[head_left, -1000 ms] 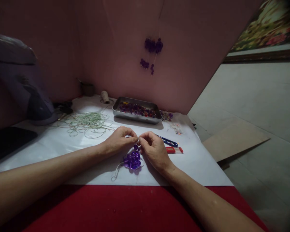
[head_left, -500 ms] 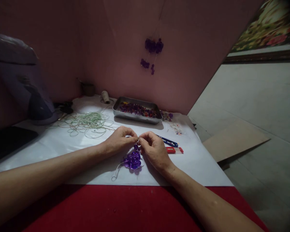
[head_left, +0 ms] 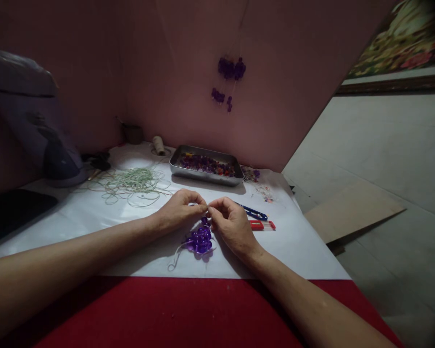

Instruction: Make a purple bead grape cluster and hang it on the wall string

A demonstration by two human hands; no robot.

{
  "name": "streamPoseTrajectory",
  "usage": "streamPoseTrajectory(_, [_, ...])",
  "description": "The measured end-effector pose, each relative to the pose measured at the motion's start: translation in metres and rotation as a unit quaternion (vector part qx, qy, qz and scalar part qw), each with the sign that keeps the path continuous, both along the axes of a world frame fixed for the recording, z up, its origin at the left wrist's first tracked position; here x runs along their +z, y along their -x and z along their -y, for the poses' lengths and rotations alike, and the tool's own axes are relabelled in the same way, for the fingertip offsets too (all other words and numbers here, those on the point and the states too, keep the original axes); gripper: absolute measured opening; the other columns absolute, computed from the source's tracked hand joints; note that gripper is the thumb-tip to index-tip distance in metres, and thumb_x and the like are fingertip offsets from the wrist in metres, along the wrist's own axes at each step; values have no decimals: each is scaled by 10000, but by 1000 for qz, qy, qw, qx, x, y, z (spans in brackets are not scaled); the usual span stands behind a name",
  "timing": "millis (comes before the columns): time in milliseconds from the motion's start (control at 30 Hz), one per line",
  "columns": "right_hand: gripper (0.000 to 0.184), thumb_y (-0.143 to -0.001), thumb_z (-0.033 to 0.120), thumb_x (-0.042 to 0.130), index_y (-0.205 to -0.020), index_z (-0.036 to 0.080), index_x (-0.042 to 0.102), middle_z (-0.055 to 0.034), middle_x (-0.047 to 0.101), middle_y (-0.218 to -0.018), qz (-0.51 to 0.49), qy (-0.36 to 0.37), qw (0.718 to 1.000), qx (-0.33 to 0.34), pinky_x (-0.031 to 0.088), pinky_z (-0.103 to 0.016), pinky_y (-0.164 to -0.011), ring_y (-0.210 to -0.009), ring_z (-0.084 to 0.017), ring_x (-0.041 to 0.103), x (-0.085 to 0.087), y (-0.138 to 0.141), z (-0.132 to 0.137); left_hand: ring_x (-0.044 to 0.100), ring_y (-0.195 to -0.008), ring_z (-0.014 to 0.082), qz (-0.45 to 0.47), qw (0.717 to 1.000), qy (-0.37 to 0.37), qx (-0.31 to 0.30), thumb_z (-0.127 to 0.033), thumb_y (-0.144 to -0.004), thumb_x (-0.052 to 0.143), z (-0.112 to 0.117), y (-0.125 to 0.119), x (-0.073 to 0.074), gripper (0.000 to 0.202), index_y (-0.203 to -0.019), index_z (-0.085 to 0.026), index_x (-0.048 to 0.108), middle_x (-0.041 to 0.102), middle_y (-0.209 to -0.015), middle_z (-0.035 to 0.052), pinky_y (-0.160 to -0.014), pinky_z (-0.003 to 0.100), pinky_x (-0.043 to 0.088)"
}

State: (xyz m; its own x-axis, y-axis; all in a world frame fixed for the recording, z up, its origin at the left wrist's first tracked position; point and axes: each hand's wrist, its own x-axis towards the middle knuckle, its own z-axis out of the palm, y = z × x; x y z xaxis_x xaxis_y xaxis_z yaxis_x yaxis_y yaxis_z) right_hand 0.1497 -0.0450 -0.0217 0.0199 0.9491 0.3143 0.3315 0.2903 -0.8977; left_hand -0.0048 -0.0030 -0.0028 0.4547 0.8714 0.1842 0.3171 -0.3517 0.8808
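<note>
My left hand and my right hand meet above the white sheet, thumb and forefinger of each pinched together. Between the fingertips is the pale cord of a purple beaded piece, mostly hidden by the fingers. The cluster of shiny purple beads hangs just below the fingertips, close over the sheet or resting on it; I cannot tell which. A loose cord end curls out to its left. Beside my right hand lie a blue-handled tool and a red case, each partly covered by the hand.
Behind the hands stands a metal tray of mixed beads, with loose beads to its right. Tangled green cord lies left, near a thread spool. Purple bead pieces hang against the pink wall. A dark flat object lies far left.
Both hands keep nearly the same place, fingertips still together. A bit of pale cord seen looped at the fingertips before is now less visible.
</note>
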Motion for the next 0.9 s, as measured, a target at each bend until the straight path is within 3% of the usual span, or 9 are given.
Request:
streamPoseTrajectory(667, [94, -796, 215, 565, -710, 178, 574, -6, 592, -620, 28, -8, 999, -21, 435, -269, -557, -574, -143, 542, 1, 0, 2, 596, -702, 205, -21, 999, -46, -2, -296, -721, 561, 1, 0, 1, 174, -620, -175, 634, 661, -658, 60, -676, 330, 467])
streamPoseTrajectory(900, [98, -795, 206, 555, -703, 181, 576, -10, 604, -638, 39, -16, 999, -28, 432, -267, -565, -590, -144, 537, 0, 1, 1, 606, -798, 221, -46, 996, -73, 17, -252, -730, 573, 1, 0, 1, 145, -635, -182, 658, 683, -719, 63, -768, 349, 460])
